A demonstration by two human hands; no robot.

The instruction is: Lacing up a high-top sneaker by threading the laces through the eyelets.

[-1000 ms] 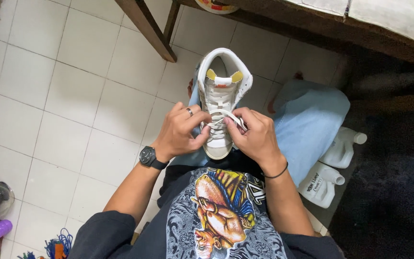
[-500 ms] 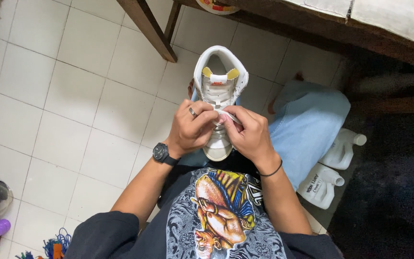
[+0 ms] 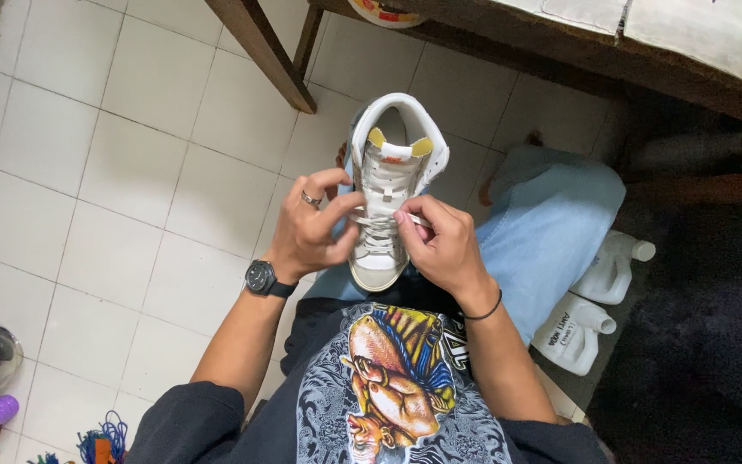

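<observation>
White jugs stand near; the left hand and right hand pinch the sneaker laces.

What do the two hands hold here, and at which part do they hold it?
Both hands pinch the laces of the white shoe, over its front half: the left hand from the left side, the right hand from the right.

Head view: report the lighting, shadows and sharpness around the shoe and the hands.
Head view: soft, even light on the white tiled floor, no glare; the white high-top shoe and its laces are sharp, as are the left hand and right hand; the area under the wooden table at right falls into deep shadow, the dark mat showing almost no detail; the frame edges look slightly stretched.
</observation>
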